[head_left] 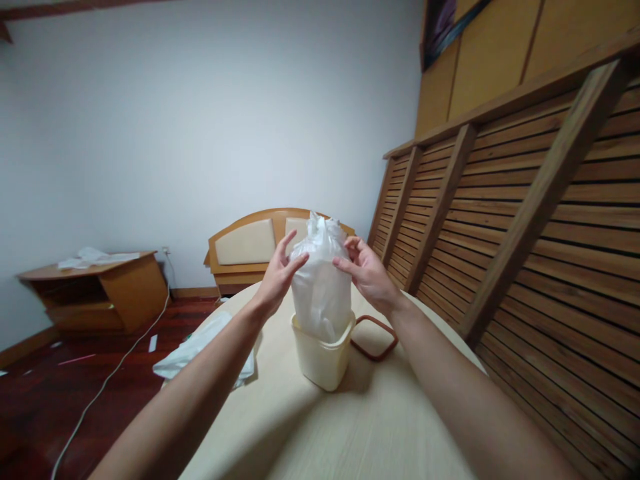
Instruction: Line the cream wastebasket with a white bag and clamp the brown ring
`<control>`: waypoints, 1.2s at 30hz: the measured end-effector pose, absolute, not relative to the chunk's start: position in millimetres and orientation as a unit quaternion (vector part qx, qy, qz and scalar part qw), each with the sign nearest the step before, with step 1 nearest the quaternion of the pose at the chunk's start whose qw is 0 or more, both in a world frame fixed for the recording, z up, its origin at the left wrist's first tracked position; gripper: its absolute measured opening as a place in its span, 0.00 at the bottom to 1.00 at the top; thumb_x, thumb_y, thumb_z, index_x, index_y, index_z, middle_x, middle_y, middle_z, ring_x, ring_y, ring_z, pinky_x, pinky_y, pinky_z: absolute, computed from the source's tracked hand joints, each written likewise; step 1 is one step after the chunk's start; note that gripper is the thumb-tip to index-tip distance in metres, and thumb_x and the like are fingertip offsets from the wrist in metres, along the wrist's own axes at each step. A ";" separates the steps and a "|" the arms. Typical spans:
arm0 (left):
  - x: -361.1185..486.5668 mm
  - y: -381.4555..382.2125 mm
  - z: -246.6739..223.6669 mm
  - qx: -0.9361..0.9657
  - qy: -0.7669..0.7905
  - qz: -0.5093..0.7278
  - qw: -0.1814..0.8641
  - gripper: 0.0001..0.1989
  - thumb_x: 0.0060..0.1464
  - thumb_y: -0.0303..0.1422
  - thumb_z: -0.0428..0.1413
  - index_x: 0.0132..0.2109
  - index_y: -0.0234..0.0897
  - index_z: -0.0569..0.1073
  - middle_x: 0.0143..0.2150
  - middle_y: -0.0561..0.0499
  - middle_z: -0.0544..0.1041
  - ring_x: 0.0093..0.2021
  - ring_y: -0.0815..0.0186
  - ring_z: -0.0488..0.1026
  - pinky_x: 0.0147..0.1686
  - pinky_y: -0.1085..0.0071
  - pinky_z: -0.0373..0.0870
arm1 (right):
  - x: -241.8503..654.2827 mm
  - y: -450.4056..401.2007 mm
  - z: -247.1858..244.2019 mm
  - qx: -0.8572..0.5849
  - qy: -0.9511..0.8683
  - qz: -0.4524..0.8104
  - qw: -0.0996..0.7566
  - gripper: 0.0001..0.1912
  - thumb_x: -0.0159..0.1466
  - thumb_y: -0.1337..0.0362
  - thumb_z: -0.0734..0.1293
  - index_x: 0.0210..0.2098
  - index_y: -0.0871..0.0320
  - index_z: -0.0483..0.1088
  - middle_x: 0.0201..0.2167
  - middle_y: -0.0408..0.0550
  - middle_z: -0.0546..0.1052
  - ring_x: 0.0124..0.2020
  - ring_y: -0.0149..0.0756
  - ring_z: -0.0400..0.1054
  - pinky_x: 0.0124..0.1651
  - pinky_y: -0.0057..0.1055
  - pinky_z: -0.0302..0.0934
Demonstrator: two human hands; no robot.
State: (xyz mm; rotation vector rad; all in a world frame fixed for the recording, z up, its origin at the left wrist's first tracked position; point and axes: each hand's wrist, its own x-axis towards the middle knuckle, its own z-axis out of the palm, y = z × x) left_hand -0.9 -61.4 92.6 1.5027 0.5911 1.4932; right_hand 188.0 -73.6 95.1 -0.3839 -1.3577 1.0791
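A white plastic bag [323, 290], puffed up with a gathered top, stands upright with its lower end inside a cream square bin [323, 363]. Its upper part rises well above the bin's rim. My left hand [280, 275] is at the bag's left side, thumb against the plastic and index finger stretched out apart from it. On the other side, my right hand [367, 270] has its thumb and bent fingers on the bag's upper edge. A brown square ring frame [375, 357] lies on the table just right of the bin.
The round pale table [400, 427] also bears a pile of white plastic bags [205, 343] at its left. A wooden slatted panel [505, 220] leans close on the right. Behind are a headboard [245, 243] and a low cabinet [120, 293]; a white cable [117, 373] crosses the floor.
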 end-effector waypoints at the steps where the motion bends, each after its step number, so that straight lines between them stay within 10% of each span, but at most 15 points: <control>1: -0.3 -62.7 98.5 0.618 0.226 0.602 0.451 0.37 0.47 0.43 0.69 0.62 0.41 0.68 0.49 0.46 0.80 0.45 0.61 0.77 0.45 0.69 0.71 | 186.0 -73.5 100.1 -0.163 -0.593 0.467 0.635 0.27 0.49 0.58 0.80 0.40 0.50 0.63 0.37 0.37 0.78 0.37 0.32 0.72 0.40 0.27 0.66; 9: -10.0 -63.2 111.8 0.558 0.222 0.713 0.362 0.17 0.42 0.33 0.68 0.42 0.35 0.78 0.36 0.52 0.80 0.32 0.71 0.73 0.31 0.78 0.68 | 200.5 -71.0 125.8 -0.170 -0.581 0.414 0.680 0.28 0.52 0.64 0.75 0.51 0.47 0.67 0.38 0.37 0.80 0.36 0.32 0.74 0.40 0.27 0.67; 18: -33.8 -63.3 99.6 0.583 0.264 0.712 0.287 0.20 0.46 0.33 0.61 0.48 0.36 0.74 0.37 0.50 0.79 0.30 0.70 0.73 0.26 0.78 0.67 | 237.8 -88.8 124.3 -0.190 -0.595 0.299 0.721 0.06 0.59 0.58 0.65 0.31 0.53 0.67 0.36 0.44 0.78 0.32 0.34 0.70 0.34 0.29 0.63; 24: -36.2 -79.5 103.2 0.705 0.275 0.653 0.012 0.32 0.55 0.30 0.57 0.66 0.43 0.62 0.66 0.40 0.66 0.58 0.55 0.72 0.50 0.60 0.75 | 232.8 -115.0 132.6 -0.208 -0.659 0.339 0.638 0.11 0.64 0.51 0.64 0.32 0.51 0.63 0.38 0.47 0.79 0.36 0.40 0.72 0.37 0.33 0.66; 28: -22.5 -110.3 100.9 0.787 0.202 0.509 -0.285 0.30 0.55 0.27 0.60 0.63 0.47 0.66 0.72 0.43 0.57 0.72 0.47 0.53 0.68 0.42 0.51 | 219.9 -123.0 134.5 -0.237 -0.690 0.349 0.588 0.11 0.64 0.52 0.66 0.35 0.53 0.67 0.40 0.46 0.79 0.37 0.38 0.73 0.38 0.31 0.67; 33: -11.7 -125.8 99.2 0.816 0.172 0.454 -0.313 0.21 0.63 0.25 0.55 0.61 0.41 0.66 0.45 0.49 0.79 0.48 0.63 0.76 0.64 0.51 0.62 | 213.2 -128.0 132.9 -0.172 -0.679 0.414 0.582 0.12 0.64 0.51 0.68 0.36 0.52 0.67 0.46 0.47 0.80 0.46 0.41 0.74 0.45 0.35 0.69; 36: -12.6 -125.8 104.2 0.821 0.189 0.460 -0.280 0.24 0.64 0.29 0.55 0.65 0.39 0.62 0.48 0.45 0.76 0.43 0.64 0.75 0.49 0.62 0.75 | 214.0 -128.0 131.0 -0.159 -0.658 0.434 0.594 0.13 0.63 0.50 0.68 0.37 0.52 0.67 0.48 0.48 0.80 0.49 0.42 0.74 0.51 0.40 0.69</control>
